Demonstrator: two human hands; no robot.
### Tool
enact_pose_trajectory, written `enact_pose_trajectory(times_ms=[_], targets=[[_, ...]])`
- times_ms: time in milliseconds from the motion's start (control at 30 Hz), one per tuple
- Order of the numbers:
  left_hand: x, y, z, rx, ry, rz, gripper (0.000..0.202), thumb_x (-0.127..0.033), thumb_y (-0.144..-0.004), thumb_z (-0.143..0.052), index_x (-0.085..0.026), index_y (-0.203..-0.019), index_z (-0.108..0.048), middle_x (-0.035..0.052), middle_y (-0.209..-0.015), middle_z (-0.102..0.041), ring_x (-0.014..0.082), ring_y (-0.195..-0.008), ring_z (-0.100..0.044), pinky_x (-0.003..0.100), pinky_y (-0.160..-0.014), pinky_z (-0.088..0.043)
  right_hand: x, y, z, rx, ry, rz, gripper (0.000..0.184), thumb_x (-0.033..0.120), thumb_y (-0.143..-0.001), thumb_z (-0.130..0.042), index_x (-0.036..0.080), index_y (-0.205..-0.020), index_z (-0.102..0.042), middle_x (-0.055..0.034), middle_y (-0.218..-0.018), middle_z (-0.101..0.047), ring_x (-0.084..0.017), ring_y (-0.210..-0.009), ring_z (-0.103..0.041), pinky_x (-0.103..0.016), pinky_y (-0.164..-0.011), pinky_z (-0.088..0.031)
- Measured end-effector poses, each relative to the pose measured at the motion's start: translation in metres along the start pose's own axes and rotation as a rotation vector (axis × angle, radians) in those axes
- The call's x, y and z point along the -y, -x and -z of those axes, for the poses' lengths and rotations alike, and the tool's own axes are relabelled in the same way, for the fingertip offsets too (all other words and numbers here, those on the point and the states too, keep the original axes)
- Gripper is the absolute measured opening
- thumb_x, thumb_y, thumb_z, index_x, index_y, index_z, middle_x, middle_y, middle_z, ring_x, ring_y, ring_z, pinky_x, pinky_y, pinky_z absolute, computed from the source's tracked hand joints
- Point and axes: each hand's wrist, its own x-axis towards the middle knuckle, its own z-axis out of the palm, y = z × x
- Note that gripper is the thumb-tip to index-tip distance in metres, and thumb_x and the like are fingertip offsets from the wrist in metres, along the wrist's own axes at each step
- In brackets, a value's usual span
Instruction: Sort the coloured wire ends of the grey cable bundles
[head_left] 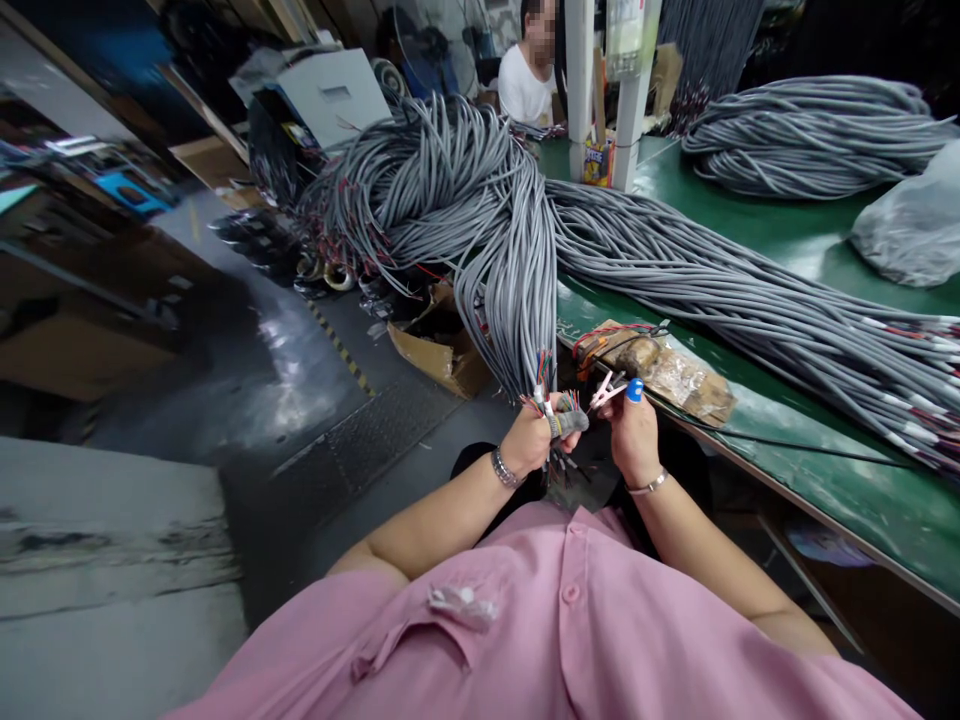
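A large bundle of grey cables [517,290] hangs over the table edge toward my lap, its ends splitting into thin coloured wires [541,372]. My left hand [527,438] is closed around a cable end, with a grey covering [568,424] on one finger and coloured wires [571,400] fanning out above it. Close by on the right, my right hand [635,438] pinches a small pale pink, forked piece that looks like a clip [604,392]. A blue finger cover [635,390] sits on its thumb. The clip's tip is near the wires; contact cannot be made out.
On the green table [810,500] lie a taped brown block [675,380] with red and black wires, more grey cables [750,290], a coil [817,135] and a plastic bag [915,220]. A cardboard box [442,350] stands below. Another person [525,85] sits behind.
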Motion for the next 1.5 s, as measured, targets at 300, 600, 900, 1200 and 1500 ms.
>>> enact_pose_trajectory(times_ms=[300, 600, 900, 1200, 1500], targets=[[0.006, -0.003, 0.001, -0.003, 0.021, -0.005, 0.032, -0.039, -0.068, -0.075, -0.014, -0.064, -0.056, -0.0012, -0.047, -0.056, 0.0077, -0.038, -0.046, 0.021, -0.039, -0.034, 0.003, -0.009, -0.006, 0.122, -0.349, -0.336, 0.044, 0.064, -0.068, -0.074, 0.021, -0.078, -0.068, -0.0007, -0.075, -0.069, -0.012, -0.058, -0.057, -0.027, -0.057, -0.050], [0.008, 0.001, 0.003, -0.028, -0.036, 0.007, 0.035, -0.042, -0.070, -0.075, -0.013, -0.064, -0.055, -0.0020, -0.045, -0.055, 0.0069, -0.037, -0.045, 0.020, -0.039, -0.031, 0.002, -0.007, -0.003, 0.171, -0.469, -0.411, 0.049, 0.070, -0.074, -0.064, 0.021, -0.081, -0.066, -0.0013, -0.077, -0.069, -0.013, -0.062, -0.060, -0.026, -0.057, -0.051], [0.013, 0.015, 0.016, -0.010, -0.136, 0.004, 0.032, -0.038, -0.069, -0.079, -0.011, -0.066, -0.062, 0.0020, -0.056, -0.063, 0.0108, -0.049, -0.058, 0.024, -0.053, -0.047, -0.009, 0.001, 0.032, 0.171, -0.432, -0.511, 0.041, 0.062, -0.075, -0.069, 0.022, -0.085, -0.067, -0.0013, -0.081, -0.069, -0.013, -0.068, -0.062, -0.024, -0.062, -0.053], [0.010, 0.019, 0.023, -0.029, 0.054, -0.027, 0.032, -0.027, -0.066, -0.083, -0.011, -0.092, -0.072, 0.0081, -0.083, -0.073, 0.0178, -0.077, -0.070, 0.032, -0.077, -0.056, 0.000, 0.022, 0.040, 0.175, -0.263, -0.446, 0.028, 0.048, -0.077, -0.072, 0.022, -0.088, -0.070, 0.0001, -0.081, -0.067, -0.010, -0.066, -0.059, -0.023, -0.062, -0.053], [0.002, 0.038, 0.033, -0.083, 0.118, -0.182, 0.032, -0.027, -0.070, -0.080, -0.012, -0.097, -0.070, 0.0076, -0.085, -0.073, 0.0173, -0.079, -0.070, 0.032, -0.079, -0.055, 0.009, 0.051, 0.026, 0.288, -0.021, -0.289, 0.021, 0.039, -0.083, -0.068, 0.021, -0.093, -0.071, 0.0001, -0.081, -0.063, -0.009, -0.064, -0.054, -0.022, -0.060, -0.047]])
